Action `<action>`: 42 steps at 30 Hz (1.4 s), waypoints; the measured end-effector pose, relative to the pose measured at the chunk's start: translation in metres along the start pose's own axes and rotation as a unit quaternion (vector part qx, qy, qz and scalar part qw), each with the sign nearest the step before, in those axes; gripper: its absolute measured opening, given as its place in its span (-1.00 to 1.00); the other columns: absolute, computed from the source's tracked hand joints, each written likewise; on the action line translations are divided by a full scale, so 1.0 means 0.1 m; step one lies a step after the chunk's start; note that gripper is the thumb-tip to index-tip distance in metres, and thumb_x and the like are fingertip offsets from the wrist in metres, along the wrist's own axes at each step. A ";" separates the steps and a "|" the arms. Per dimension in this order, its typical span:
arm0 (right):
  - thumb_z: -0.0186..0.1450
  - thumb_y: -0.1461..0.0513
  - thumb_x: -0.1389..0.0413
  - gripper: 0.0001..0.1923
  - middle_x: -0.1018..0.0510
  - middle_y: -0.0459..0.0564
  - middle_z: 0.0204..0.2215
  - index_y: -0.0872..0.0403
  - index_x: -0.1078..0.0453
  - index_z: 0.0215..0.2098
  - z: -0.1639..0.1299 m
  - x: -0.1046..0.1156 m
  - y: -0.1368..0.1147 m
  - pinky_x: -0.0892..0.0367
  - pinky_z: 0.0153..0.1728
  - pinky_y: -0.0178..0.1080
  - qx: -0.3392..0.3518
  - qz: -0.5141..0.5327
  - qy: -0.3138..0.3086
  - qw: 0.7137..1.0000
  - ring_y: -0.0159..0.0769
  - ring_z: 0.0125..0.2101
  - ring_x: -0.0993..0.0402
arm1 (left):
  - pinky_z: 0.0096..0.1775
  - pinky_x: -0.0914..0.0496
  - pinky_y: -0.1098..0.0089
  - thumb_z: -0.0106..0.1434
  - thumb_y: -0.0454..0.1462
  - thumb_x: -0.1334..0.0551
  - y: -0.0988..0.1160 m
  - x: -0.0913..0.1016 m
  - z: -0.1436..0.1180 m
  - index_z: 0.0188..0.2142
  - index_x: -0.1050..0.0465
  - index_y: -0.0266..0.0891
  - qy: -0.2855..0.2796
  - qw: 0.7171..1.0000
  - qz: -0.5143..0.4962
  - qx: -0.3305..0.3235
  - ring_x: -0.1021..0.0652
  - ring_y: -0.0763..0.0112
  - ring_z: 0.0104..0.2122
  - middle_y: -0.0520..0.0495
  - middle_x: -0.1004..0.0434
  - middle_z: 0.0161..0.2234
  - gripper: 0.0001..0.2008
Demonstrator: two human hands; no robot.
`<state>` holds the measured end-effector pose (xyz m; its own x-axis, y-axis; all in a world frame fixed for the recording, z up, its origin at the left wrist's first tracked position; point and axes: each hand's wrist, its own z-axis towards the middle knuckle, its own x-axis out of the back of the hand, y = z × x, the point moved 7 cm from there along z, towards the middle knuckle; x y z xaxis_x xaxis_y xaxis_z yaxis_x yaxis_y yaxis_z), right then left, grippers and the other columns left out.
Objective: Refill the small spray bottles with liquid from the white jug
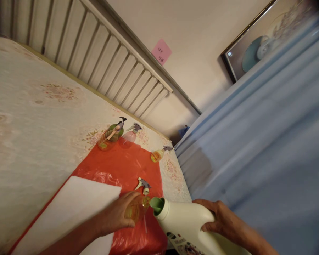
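My left hand [122, 212] is wrapped round a clear bottle [135, 209] with yellow liquid in it, over the red sheet. In my right hand [215, 216] is a large pale jug [191, 221], tipped to the left. Its green pouring spout [157, 204] is right beside the bottle's neck; whether they touch, and whether liquid runs, I cannot tell. Just beyond the bottle a loose grey-and-white spray trigger head [143, 186] lies on the red sheet [127, 159], with its thin tube reaching down past the bottle.
Farther back stand a spray bottle of yellow liquid [156, 156], a pinkish spray bottle [130, 136] and clear and green bottles [110, 136]. A white cloth or pad [77, 209] covers part of the red sheet. A blue curtain [255, 141] hangs on the right; a radiator [101, 53] lines the wall.
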<state>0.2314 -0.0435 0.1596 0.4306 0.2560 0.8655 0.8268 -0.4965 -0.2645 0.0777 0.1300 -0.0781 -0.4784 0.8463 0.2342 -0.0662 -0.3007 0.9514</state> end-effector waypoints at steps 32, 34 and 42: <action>0.11 0.02 -0.27 -0.48 -0.63 -0.09 -0.32 -0.03 -0.45 0.02 0.00 0.02 -0.01 -0.36 -0.34 -0.33 -0.006 -0.020 0.008 1.000 -0.17 -0.33 -0.50 | 0.23 -0.20 0.15 -0.12 -0.36 -0.37 -0.10 -0.04 0.01 0.24 -0.14 -0.02 0.008 1.000 -0.003 -0.020 -0.31 0.07 0.20 -0.07 -0.28 0.24 -0.10; 0.11 0.02 -0.27 -0.48 -0.63 -0.10 -0.31 -0.04 -0.45 0.02 0.00 0.02 -0.01 -0.36 -0.34 -0.32 -0.001 -0.021 0.008 1.000 -0.17 -0.32 -0.50 | 0.22 -0.21 0.14 -0.13 -0.35 -0.38 -0.11 -0.05 0.01 0.24 -0.14 0.00 0.010 1.000 0.003 -0.024 -0.32 0.06 0.20 -0.07 -0.29 0.24 -0.10; 0.14 0.05 -0.27 -0.45 -0.63 -0.11 -0.26 -0.06 -0.40 0.10 -0.01 0.03 0.01 -0.39 -0.30 -0.31 0.004 -0.010 0.005 1.000 -0.17 -0.28 -0.52 | 0.19 -0.24 0.11 -0.10 -0.35 -0.35 0.00 -0.03 0.03 0.22 -0.16 -0.02 0.004 0.999 0.010 -0.038 -0.35 0.03 0.17 -0.07 -0.34 0.20 -0.15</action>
<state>0.2331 -0.0437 0.1625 0.4094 0.2571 0.8754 0.8385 -0.4841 -0.2500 0.0814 0.1290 -0.0779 -0.4868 0.8367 0.2511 -0.1221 -0.3498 0.9288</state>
